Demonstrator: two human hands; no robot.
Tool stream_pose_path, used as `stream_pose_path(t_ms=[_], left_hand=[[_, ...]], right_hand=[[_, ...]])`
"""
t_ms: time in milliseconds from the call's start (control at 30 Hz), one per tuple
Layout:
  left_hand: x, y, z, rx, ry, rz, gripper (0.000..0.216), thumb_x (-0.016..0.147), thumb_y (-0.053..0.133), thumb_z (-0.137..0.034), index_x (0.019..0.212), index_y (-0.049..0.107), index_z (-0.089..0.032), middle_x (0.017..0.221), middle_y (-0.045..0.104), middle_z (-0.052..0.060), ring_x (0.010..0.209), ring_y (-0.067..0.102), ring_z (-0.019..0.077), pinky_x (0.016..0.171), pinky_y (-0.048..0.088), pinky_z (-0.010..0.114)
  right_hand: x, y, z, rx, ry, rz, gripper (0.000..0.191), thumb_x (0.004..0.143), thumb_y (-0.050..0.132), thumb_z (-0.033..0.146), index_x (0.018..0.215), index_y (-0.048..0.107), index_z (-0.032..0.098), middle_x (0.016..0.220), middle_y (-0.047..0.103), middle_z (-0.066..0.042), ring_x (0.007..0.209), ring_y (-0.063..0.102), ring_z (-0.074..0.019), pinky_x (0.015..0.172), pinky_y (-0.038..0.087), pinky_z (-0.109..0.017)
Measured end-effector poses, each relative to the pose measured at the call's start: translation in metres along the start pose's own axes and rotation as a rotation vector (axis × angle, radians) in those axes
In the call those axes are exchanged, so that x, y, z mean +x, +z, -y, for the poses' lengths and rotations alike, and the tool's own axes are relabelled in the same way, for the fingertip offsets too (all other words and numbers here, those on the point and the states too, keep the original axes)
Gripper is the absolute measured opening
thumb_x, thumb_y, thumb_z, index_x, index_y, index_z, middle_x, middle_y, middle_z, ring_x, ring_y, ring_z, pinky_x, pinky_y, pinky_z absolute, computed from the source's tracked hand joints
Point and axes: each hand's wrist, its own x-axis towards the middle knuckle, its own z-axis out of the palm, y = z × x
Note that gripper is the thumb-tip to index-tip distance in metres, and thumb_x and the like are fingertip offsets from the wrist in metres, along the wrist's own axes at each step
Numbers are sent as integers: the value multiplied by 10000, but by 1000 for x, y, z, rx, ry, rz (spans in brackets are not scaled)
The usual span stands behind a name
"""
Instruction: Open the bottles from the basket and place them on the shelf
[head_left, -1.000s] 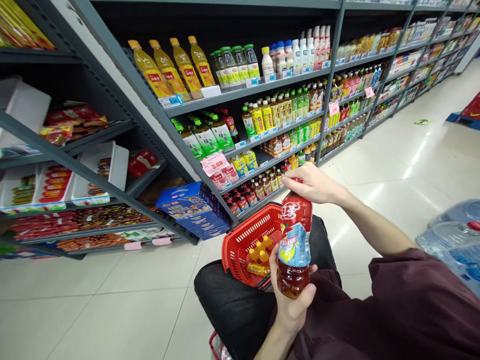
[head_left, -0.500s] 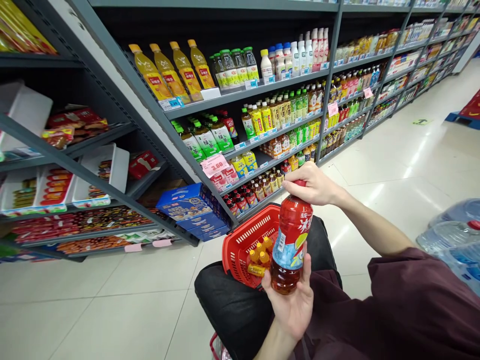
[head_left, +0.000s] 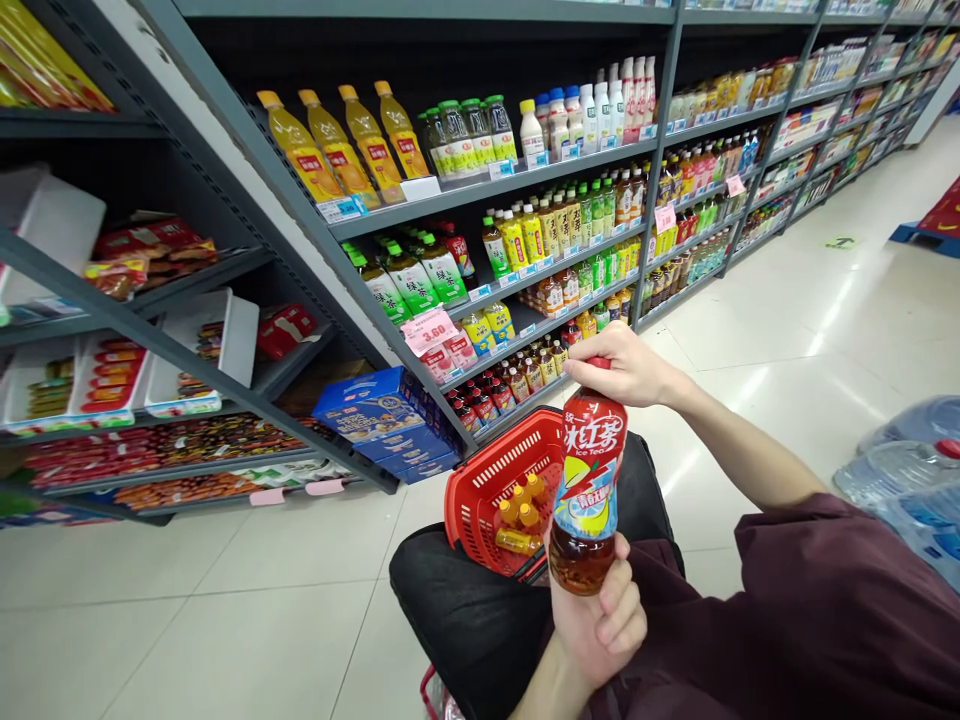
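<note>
A red-labelled iced tea bottle (head_left: 589,480) stands upright between my hands, its printed front turned toward me. My right hand (head_left: 626,368) is closed over the red cap at the top. My left hand (head_left: 600,615) cups the bottle's base from below, fingers curled round it. Just behind the bottle a red shopping basket (head_left: 487,485) rests on my dark-clad lap, with several yellow-capped bottles (head_left: 520,510) lying inside it.
Grey shelving (head_left: 480,190) full of drink bottles runs along the left and far into the aisle. Blue cartons (head_left: 379,410) sit on the bottom shelf beside the basket. Large water jugs (head_left: 911,480) stand at the right edge. Pale tiled floor (head_left: 787,330) stretches ahead.
The bottle has been turned about its axis, so the label's front now faces me. My left hand shifted its grip lower under the base; my right hand stayed on the cap.
</note>
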Motion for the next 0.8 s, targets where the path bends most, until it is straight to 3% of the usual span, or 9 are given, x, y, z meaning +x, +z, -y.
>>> stream_pose_path(t_ms=[100,233,367,500,633,800], left_hand=[[0,-2,0,-9,-3,46,417,1093,407,-326,1113,668,-1,610,554,-25,379,299,42,408,411,137],[2,-3,-1,-6,-16,109,333,1050,402,-206,1097,658,1,565,510,-40,370,266,59,411,410,146],[1,-2,0,16,-8,56,299,1029,418,-187,1092,658,-21,566,496,-49,368,234,51,388,359,133],[-1,0,0,31,21,-28,452,1072,448,-401,1180,660,-17,604,518,-39,389,294,32,382,329,120],[0,8,-3,98,55,-135,711,958,597,-659,1222,691,-5,723,611,30,550,554,71,435,426,136],[4,16,-9,280,112,-297,708,843,724,-708,1121,759,-57,905,709,109,779,695,147,468,498,138]], right_hand=[[0,0,0,-4,15,11,437,914,481,286,524,370,124,513,276,41,511,205,-3,513,216,-180],[0,2,-1,-9,39,0,432,906,467,294,538,310,131,526,236,39,523,182,-7,517,197,-193],[0,3,-3,-11,48,6,429,911,461,304,552,298,137,532,232,40,529,184,-12,526,200,-201],[0,3,-3,-17,53,24,438,938,461,322,566,319,139,538,253,41,549,190,-19,545,211,-206],[0,1,-6,-5,56,41,443,961,474,342,589,342,140,547,285,43,562,222,-23,562,229,-200],[0,-1,-14,3,54,21,450,981,484,366,608,389,134,560,336,44,572,272,-21,592,252,-193]])
